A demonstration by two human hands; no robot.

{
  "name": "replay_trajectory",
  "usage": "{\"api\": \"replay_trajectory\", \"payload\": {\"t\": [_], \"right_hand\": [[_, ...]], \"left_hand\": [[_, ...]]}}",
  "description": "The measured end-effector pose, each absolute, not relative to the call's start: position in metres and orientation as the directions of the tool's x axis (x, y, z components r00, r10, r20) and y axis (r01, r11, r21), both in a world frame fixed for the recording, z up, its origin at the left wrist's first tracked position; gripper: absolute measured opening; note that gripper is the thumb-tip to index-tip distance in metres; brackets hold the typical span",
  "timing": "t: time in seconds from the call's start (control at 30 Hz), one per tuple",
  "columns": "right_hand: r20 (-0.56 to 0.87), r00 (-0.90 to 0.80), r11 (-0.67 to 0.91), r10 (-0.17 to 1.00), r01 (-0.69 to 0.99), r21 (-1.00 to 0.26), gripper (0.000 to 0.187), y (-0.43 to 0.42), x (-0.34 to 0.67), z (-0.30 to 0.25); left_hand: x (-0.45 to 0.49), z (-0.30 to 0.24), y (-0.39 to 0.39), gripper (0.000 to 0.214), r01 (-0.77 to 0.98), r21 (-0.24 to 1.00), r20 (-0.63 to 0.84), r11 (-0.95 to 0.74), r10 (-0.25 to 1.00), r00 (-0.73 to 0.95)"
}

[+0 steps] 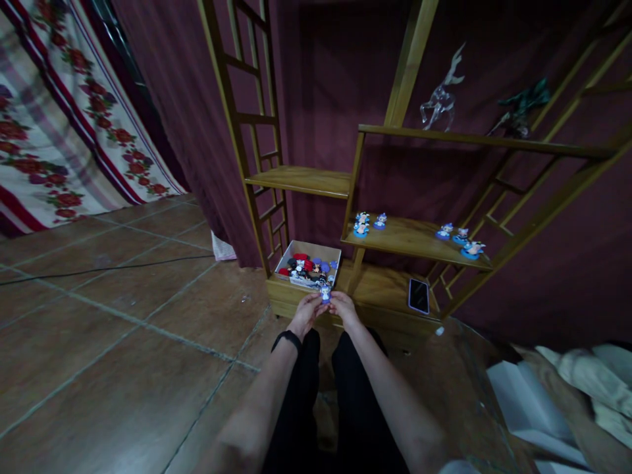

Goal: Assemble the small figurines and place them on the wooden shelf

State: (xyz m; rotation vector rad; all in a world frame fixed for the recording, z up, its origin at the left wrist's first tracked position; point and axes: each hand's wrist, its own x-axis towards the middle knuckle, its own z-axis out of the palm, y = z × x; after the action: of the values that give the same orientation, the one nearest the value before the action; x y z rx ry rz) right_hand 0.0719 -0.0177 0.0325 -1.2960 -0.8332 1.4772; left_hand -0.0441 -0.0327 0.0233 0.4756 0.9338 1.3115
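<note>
A small purple-and-white figurine [324,294] is held upright between my two hands, in front of the box. My left hand [308,308] is closed on its left side, and my right hand [342,305] grips it from the right. Just behind it, a white cardboard box [337,253] on the low shelf holds several more figurines in red, black and purple. On the middle shelf stand two groups of similar figurines: a purple one [380,221] with blue-based ones [361,230] at the left, and several, including a pink-and-blue one [473,249], at the right.
The wooden shelf unit [299,179] stands before a dark red curtain. A phone [419,295] lies on the bottom shelf. A clear deer ornament [439,99] and a dark green ornament [523,108] stand on the upper shelf. White boxes [530,401] sit at right; a cable [108,268] crosses the floor.
</note>
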Motion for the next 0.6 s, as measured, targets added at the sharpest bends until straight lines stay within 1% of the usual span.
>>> {"api": "replay_trajectory", "payload": {"t": [0.1, 0.2, 0.37, 0.5, 0.6], "right_hand": [[-0.293, 0.018, -0.284, 0.956, -0.195, -0.939, 0.022, -0.0185, 0.072, 0.0328], [-0.279, 0.017, -0.272, 0.96, -0.179, -0.946, 0.023, -0.019, 0.0732, 0.0321], [-0.248, 0.024, -0.24, 0.969, -0.169, -0.956, 0.025, -0.0195, 0.0734, 0.0297], [-0.217, 0.029, -0.209, 0.976, -0.165, -0.964, 0.027, -0.0203, 0.0724, 0.0287], [-0.225, 0.001, -0.221, 0.974, -0.161, -0.962, 0.027, -0.0205, 0.0716, 0.0275]], "left_hand": [[-0.0445, 0.0246, -0.0334, 0.017, -0.606, 0.76, -0.306, 0.233, 0.952, -0.019], [-0.0473, 0.0274, -0.0344, 0.018, -0.603, 0.755, -0.309, 0.259, 0.951, 0.021], [-0.0501, 0.0289, -0.0359, 0.03, -0.578, 0.768, -0.289, 0.274, 0.955, 0.068], [-0.0476, 0.0274, -0.0379, 0.036, -0.558, 0.797, -0.264, 0.232, 0.964, 0.023], [-0.0449, 0.0263, -0.0388, 0.04, -0.529, 0.827, -0.239, 0.193, 0.971, -0.02]]}}
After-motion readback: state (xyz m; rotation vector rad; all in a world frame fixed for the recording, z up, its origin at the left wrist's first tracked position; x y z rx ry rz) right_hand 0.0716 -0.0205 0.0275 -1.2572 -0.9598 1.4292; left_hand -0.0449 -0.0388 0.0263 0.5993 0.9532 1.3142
